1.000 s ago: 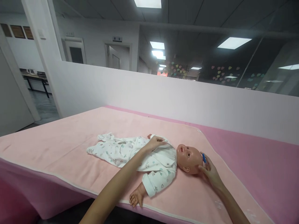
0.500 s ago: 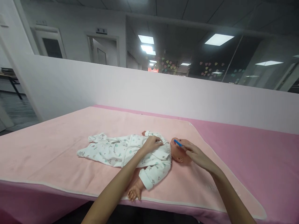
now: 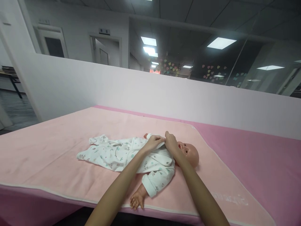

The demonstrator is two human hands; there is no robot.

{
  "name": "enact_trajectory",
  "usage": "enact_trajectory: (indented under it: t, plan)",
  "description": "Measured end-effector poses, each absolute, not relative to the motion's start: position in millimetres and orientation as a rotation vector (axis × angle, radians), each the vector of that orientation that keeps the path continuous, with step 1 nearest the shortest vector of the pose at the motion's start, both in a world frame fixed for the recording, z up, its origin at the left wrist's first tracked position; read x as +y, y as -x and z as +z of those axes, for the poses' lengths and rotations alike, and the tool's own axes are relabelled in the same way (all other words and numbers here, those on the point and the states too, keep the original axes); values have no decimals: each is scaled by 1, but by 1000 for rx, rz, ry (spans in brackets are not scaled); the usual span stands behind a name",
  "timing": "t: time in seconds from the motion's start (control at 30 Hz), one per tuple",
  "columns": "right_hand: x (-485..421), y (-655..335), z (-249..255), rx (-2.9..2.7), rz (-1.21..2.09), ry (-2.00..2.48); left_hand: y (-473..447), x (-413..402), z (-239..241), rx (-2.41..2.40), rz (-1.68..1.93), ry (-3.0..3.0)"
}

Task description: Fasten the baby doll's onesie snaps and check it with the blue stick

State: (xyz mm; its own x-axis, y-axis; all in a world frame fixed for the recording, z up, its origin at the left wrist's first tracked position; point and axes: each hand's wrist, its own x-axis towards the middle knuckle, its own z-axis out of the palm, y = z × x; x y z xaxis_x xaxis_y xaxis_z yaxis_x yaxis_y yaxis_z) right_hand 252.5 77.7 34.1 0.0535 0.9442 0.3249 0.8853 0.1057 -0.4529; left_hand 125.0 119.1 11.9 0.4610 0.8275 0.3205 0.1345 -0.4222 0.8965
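Observation:
A baby doll lies on its back, head to the right, in a white printed romper. My left hand is over the doll's chest, its fingers pinched on the romper's front edge near the collar and lifting the cloth a little. Right beside it, my right hand is closed at the collar, in front of the doll's chin. Its grip faces away, so what it holds is hidden. The blue stick-like thing seen earlier does not show. One doll hand rests by the front edge.
Under the doll spreads a light pink pad with a pale border, on a darker pink cover. A low white wall runs along the back. Dark glass with heart stickers rises above it.
My right hand has moved left from the doll's face to the collar, next to my left hand. The blue stick it held has gone out of sight. The doll's face now tilts toward me.

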Motion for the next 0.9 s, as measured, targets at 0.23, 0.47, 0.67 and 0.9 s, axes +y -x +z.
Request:
enact_trajectory:
  t: [0.23,0.47,0.67,0.9]
  plan:
    - [97,-254,17,-1872,43,1837,-116,127,13,1458,981,-2393]
    - [117,-262,16,-2210,-131,1874,-126,189,11,1464,293,-2808]
    - [121,-245,22,-2203,-237,1940,-138,193,22,1535,297,-2795]
    - [84,-249,21,-2275,-391,1849,-120,176,3,1595,330,-2748]
